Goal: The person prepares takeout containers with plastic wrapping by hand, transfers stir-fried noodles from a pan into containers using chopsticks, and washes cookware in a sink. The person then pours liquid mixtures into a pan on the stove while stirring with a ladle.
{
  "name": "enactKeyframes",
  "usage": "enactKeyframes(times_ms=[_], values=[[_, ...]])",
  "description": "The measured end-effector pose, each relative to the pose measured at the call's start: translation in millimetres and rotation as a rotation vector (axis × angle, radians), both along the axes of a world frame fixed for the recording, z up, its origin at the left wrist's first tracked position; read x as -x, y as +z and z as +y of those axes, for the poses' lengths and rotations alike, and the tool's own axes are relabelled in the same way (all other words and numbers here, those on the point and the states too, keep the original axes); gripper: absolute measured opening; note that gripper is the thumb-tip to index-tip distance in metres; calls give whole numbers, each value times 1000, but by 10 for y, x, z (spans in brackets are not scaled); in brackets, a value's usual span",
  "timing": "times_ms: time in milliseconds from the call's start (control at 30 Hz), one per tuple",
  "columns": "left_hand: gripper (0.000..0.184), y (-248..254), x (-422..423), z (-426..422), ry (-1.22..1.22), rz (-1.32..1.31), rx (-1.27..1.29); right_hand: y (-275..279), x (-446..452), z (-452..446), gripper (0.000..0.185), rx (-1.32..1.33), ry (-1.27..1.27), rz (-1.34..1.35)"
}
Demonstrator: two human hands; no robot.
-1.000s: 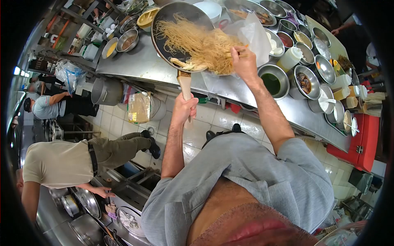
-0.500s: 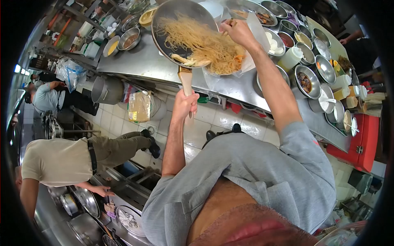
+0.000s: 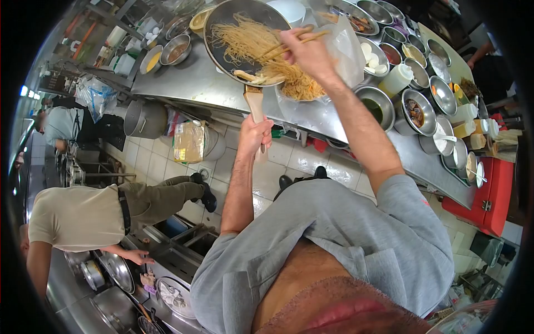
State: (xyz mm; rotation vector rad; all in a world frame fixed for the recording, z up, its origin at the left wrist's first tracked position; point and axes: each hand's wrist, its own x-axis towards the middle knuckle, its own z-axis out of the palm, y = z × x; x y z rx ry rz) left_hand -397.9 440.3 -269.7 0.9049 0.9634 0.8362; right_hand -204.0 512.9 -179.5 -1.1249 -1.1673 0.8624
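My left hand (image 3: 256,136) is wrapped round the pale handle (image 3: 254,106) of a dark frying pan (image 3: 221,42), which is over the steel counter. Thin noodles (image 3: 245,42) and some pale pieces (image 3: 250,76) lie in the pan. My right hand (image 3: 307,51) grips wooden chopsticks (image 3: 276,51), whose tips point into the noodles at the pan's right side. More noodles (image 3: 303,86) lie beside the pan, on a clear plastic sheet (image 3: 343,55).
Steel bowls of ingredients, one with green liquid (image 3: 374,108), and a squeeze bottle (image 3: 396,80) stand right on the counter (image 3: 183,89). A red cooler (image 3: 483,195) is at the far right. Two people (image 3: 80,219) stand left, near a pot (image 3: 146,118) and a box (image 3: 189,142).
My right hand has moved with the chopsticks from the noodles at the pan's right edge, up, then back left over the pan. Fewer noodles now bridge the pan's rim.
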Motion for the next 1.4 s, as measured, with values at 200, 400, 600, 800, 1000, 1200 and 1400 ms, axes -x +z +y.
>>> enactKeyframes(times_ms=[200,400,600,800,1000,1200,1400], values=[[16,-21,-47,28,10,3,-6,-330,103,152,32,-40,-63,-588],[16,-24,-49,22,16,6,-22,-233,-211,100,28,-67,-182,-732],[15,-23,-81,7,13,14,-25,-256,227,25,29,-206,-259,-580],[15,-19,-70,13,28,38,-26,-509,108,-72,29,-292,-346,-628],[16,-17,-8,44,45,22,-14,-677,-346,-244,22,-98,-436,-731],[17,9,37,50,36,17,7,-329,-269,-362,20,0,-386,-438],[16,62,12,4,18,21,-15,-491,-216,323,20,-382,-317,-609]])
